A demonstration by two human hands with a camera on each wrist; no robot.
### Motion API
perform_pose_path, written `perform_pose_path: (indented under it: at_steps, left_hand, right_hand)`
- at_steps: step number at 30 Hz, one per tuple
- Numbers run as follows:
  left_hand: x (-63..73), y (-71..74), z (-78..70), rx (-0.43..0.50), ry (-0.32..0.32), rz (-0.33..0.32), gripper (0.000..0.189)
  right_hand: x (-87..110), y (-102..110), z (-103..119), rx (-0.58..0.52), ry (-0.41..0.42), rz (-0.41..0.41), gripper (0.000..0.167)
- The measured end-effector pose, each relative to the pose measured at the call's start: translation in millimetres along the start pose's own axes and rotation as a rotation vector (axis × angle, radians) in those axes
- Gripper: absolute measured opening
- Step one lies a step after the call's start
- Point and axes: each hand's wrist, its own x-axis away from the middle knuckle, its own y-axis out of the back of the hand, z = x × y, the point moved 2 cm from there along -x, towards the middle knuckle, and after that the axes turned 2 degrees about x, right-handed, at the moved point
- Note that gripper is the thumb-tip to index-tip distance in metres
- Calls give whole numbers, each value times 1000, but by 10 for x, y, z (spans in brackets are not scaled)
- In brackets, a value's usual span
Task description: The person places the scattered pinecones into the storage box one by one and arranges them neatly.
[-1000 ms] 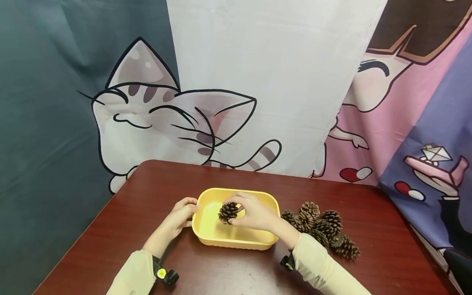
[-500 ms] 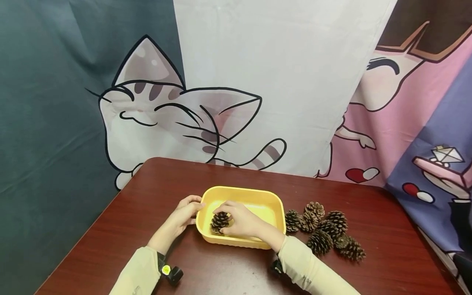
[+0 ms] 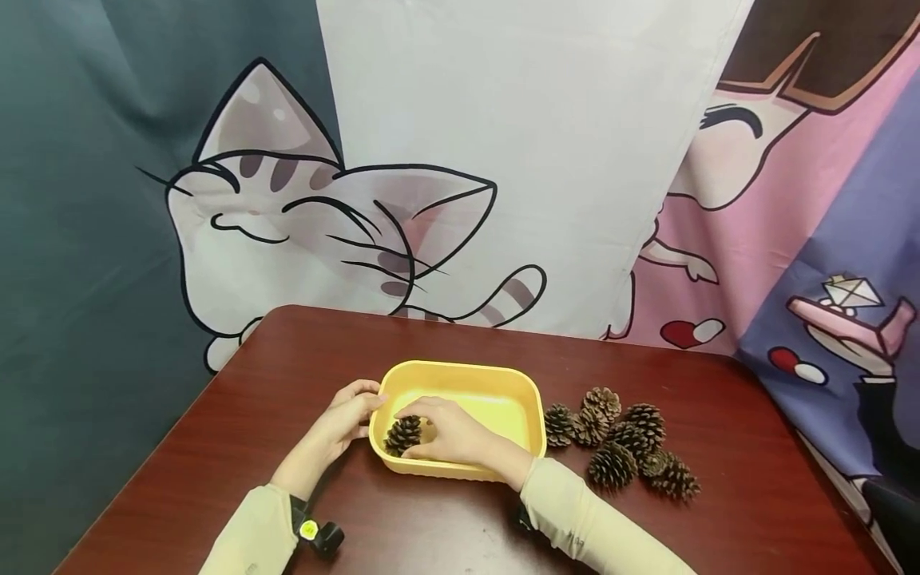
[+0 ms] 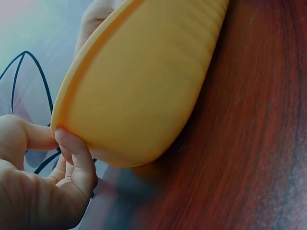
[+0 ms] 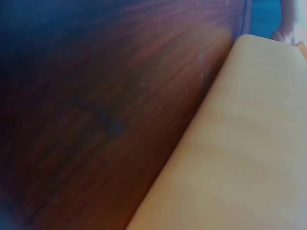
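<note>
Pinching a pinecone [image 3: 402,436] by its sides, likely best for something light, stiff and brittle, the right hand [image 3: 453,434] holds it inside the yellow tub [image 3: 496,382], lower centre. Just beyond, the left hand [image 3: 343,413] pinches the rim [image 4: 64,92].

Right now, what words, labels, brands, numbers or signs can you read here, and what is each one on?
None can be read.
Round yellow sticker on the black device at the left wrist: dark marks, too small to read.
Right sleeve: small dark marks, too blurred to tell if they are letters.
Left sleeve: a faint mark, unreadable.
Yellow tub, pine cones and cartoon backdrop: no writing seen.
</note>
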Motion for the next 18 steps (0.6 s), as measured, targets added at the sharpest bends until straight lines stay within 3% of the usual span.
perform_pose_path:
  at_steps: [6, 13, 18]
  left_hand:
    - [9, -9, -5, 2, -5, 28, 29]
    - [-5, 30, 13, 19, -1, 37, 27]
    - [-20, 50, 12, 31, 3, 54, 25]
  right_hand:
    - [18, -35, -12, -44, -6, 30, 51]
    - [12, -27, 2, -72, -14, 15, 68]
    - [0, -20, -18, -71, -14, 27, 64]
